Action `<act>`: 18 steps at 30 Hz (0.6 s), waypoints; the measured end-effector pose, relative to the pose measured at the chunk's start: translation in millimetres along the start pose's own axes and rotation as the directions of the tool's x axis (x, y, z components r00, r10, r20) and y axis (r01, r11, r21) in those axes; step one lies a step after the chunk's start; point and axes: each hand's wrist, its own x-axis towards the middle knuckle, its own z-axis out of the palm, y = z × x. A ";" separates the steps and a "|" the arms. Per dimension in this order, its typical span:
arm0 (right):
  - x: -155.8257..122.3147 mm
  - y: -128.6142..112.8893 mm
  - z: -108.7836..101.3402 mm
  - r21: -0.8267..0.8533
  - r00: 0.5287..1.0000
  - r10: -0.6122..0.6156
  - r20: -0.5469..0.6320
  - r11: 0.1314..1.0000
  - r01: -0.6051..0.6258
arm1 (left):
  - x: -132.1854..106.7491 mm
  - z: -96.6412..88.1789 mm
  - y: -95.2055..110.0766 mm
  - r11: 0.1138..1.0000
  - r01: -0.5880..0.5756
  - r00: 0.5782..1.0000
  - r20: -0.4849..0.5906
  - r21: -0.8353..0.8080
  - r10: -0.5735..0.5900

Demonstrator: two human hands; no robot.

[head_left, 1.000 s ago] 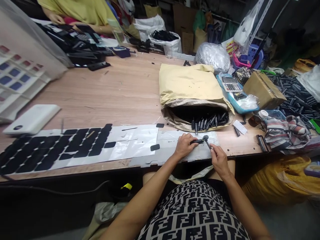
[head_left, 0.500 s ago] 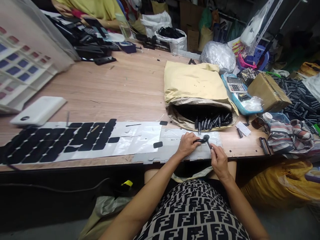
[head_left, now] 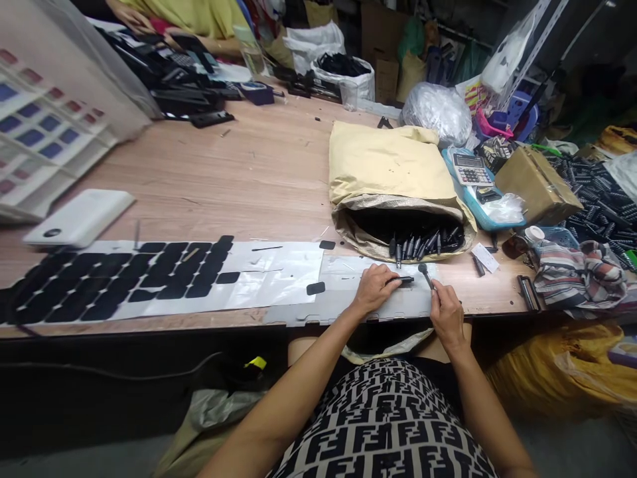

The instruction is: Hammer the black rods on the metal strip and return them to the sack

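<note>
My left hand is closed around a short black tube-shaped part, whose free end points right. In my closed right hand is a small hammer with a round dark head and a thin metal shaft. The hammer's head stands just to the right of the part, apart from it. Both hands are over a grey sheet at the table's front edge. Behind them lies a cream sack, its mouth facing me, with several similar black parts lined up in the opening.
White paper with rows of black pads lies on the left. Beyond it are a white box and a plastic basket. A calculator, carton and striped cloth are right. A co-worker sits opposite.
The hammer has moved right, off the end of the black part, along with my right hand. My left hand stays nearly in place, and more of the part's end shows.
</note>
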 end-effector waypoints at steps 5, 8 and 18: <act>-1.6 12.1 5.7 -0.298 0.997 -0.071 0.005 0.952 0.070 | -2.0 -4.5 2.3 1.000 0.005 1.000 0.008 -0.002 -0.005; -3.4 11.9 10.1 -0.366 0.997 -0.078 0.013 0.928 0.078 | -2.4 -5.3 2.0 1.000 0.009 1.000 0.006 -0.005 -0.009; -5.2 11.3 13.6 -0.440 0.996 -0.083 0.031 0.893 0.088 | -4.5 -5.5 1.4 1.000 0.000 1.000 0.007 -0.026 0.000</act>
